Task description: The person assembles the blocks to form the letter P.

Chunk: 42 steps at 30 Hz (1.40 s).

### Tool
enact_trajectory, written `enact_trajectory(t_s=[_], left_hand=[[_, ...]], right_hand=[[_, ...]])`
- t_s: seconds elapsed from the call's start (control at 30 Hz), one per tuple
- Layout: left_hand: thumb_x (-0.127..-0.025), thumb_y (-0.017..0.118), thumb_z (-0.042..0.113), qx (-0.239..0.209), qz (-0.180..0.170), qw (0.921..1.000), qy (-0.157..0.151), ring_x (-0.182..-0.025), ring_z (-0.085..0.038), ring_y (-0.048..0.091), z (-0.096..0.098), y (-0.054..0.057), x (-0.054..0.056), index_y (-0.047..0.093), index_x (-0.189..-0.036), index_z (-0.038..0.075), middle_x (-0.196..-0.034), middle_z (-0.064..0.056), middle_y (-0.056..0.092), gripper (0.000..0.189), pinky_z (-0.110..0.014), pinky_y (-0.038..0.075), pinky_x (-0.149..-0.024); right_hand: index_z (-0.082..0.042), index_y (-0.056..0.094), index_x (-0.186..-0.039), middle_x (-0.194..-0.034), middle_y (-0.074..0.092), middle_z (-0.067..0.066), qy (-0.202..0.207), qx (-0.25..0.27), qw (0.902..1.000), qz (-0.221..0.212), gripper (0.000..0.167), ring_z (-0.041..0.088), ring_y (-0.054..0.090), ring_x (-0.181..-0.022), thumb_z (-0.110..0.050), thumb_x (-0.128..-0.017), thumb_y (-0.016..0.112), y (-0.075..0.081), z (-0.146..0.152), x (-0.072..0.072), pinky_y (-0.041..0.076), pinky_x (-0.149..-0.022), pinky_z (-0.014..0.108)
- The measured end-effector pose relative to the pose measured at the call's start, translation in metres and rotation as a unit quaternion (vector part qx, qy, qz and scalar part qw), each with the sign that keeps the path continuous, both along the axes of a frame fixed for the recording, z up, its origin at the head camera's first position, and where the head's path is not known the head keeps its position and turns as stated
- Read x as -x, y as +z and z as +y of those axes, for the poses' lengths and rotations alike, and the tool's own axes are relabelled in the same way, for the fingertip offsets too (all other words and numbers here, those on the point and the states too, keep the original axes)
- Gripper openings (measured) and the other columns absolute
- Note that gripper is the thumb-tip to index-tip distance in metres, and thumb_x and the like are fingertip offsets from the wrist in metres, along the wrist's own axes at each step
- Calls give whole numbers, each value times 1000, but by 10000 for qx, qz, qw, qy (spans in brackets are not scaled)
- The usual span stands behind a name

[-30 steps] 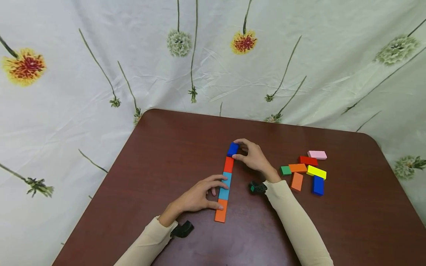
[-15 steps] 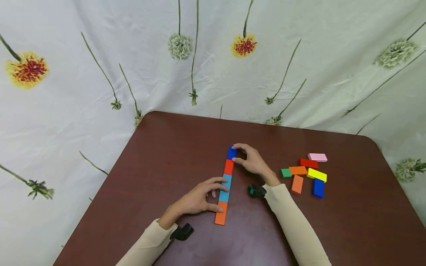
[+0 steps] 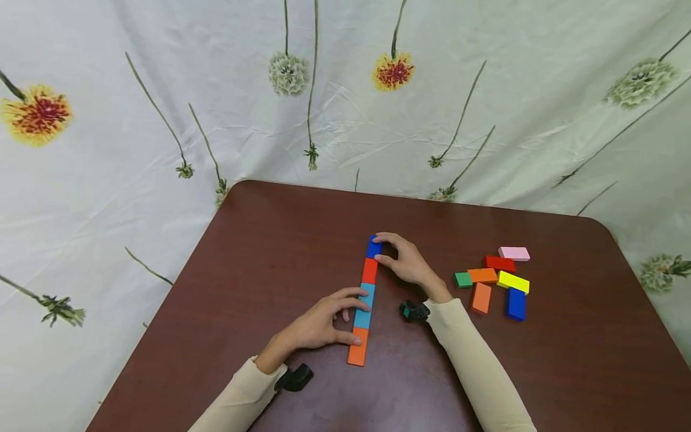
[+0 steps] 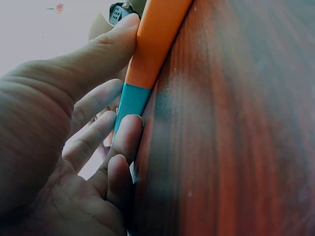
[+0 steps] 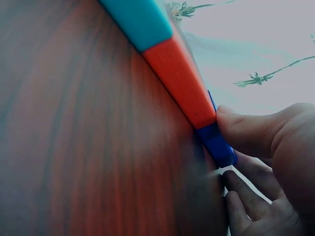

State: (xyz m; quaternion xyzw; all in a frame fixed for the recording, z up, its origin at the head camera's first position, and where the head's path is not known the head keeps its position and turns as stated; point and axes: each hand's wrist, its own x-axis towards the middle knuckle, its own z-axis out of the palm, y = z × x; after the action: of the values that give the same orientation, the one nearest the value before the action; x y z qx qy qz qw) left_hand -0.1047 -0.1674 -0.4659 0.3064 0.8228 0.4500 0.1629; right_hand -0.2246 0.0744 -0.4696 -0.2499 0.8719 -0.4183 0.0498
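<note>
A straight row of flat wooden blocks runs away across the table. Nearest is an orange block [image 3: 356, 356], followed by a light blue stretch [image 3: 362, 320], a red block [image 3: 369, 272] and a dark blue block [image 3: 372, 248] at the far end. Thumb and forefinger of my right hand [image 3: 410, 264] pinch that dark blue block, which meets the red one in the right wrist view. My left hand [image 3: 317, 322] rests on the row, its thumb on the orange block and fairly straight fingers on the light blue part. These fingers hide any joint there.
Loose blocks lie right of my right forearm: pink [image 3: 514, 254], red [image 3: 499, 263], yellow [image 3: 513, 282], dark blue [image 3: 516, 304], green [image 3: 463, 279] and two orange ones [image 3: 481, 298]. A flowered cloth [image 3: 345, 108] hangs behind the table's far edge.
The dark blue block has turned from slightly askew into line with the row and settled against the red block, moved by my right hand. My left hand has stayed in place.
</note>
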Motion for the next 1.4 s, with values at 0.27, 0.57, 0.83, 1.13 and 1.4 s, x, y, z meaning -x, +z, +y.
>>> enact_trajectory(t_s=[0.27,0.57,0.83,1.13,1.4], left_hand=[[-85,81,32,6,96,10000,-1,-90,-11,52,0,-1,1,64,-129,18,-153,-2,43,49,-25,46,-81],[-84,83,30,-58,98,9999,-25,-89,-14,52,-1,-1,1,65,-128,16,-153,-3,44,50,-25,46,-80],[-84,82,30,-66,120,9999,-36,-89,-13,52,-2,-1,1,65,-128,16,-153,-4,44,49,-25,46,-80],[-84,82,31,-67,72,10000,6,-90,-13,53,-1,-3,0,65,-128,17,-153,-3,44,50,-25,46,-81],[-85,82,31,-71,70,9999,6,-90,-13,52,0,0,-1,65,-128,17,-152,-2,44,49,-25,45,-81]], right_hand=[[-3,61,-132,-147,51,17,-62,47,10000,20,34,37,46,-138,-10,-99,63,2,-1,0,36,-113,54],[-4,62,-131,-146,52,16,-75,-8,10000,35,33,37,45,-139,-11,-98,64,3,-4,-1,34,-114,56],[-2,61,-130,-146,53,18,-37,-37,10000,82,33,38,45,-138,-10,-98,64,3,-4,-1,34,-114,57],[-1,61,-130,-145,52,18,-216,196,9994,174,32,36,53,-131,-9,-99,63,3,-1,-1,42,-109,52],[-5,60,-133,-140,57,16,-1069,715,9914,247,38,36,57,-126,-12,-96,68,29,30,0,47,-103,52]])
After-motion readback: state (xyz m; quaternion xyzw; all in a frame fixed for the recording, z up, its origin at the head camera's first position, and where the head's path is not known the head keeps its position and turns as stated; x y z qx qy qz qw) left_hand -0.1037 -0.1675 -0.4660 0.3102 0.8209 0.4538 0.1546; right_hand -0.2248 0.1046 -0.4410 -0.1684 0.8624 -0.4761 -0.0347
